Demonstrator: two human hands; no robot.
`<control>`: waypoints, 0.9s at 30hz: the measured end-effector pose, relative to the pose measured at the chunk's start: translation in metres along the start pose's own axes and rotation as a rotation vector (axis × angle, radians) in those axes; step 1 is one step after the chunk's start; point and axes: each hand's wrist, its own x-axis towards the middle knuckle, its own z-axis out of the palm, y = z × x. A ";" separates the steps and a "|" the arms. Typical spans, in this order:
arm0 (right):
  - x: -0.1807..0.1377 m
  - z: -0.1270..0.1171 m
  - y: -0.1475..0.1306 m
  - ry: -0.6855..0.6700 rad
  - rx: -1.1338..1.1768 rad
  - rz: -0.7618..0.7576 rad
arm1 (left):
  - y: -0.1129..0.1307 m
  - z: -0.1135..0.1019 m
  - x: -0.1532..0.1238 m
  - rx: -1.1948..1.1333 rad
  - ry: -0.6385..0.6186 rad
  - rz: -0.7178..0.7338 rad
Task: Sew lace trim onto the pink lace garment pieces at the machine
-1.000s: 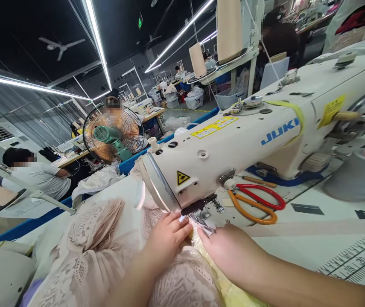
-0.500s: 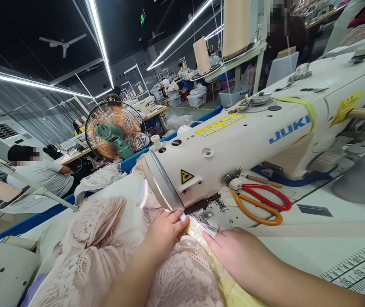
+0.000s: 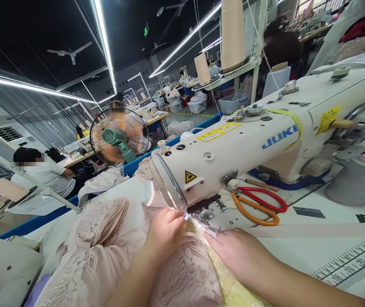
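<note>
My left hand point(image 3: 164, 232) is closed at the needle end of the white sewing machine point(image 3: 220, 149), its fingertips pinching pale pink lace fabric point(image 3: 185, 268). A small bluish-white piece point(image 3: 187, 216) shows at those fingertips; I cannot make out what it is. Just right of the needle area, my right hand point(image 3: 238, 253) has curled fingers, with the forefinger stretched along a shiny yellow strip of material point(image 3: 216, 256). Slim silver metal point(image 3: 210, 229) shows at its fingertips; whether it is held or part of the machine is unclear. The needle is hidden.
Scissors with red and orange handles point(image 3: 259, 207) lie behind my right hand. A grey thread cone point(image 3: 355, 181) stands at the right, above a printed ruler point(image 3: 351, 262). More lace point(image 3: 95, 230) is bunched at the left. Beyond are a fan point(image 3: 118, 136) and a co-worker point(image 3: 44, 175).
The view has shifted slightly, moving the machine a little left in the picture. Both hands stay at the needle area, and the left fingers sit slightly more curled.
</note>
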 end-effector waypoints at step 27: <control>-0.036 0.002 -0.014 0.008 0.682 0.208 | 0.024 -0.002 -0.019 -0.178 -0.268 -0.525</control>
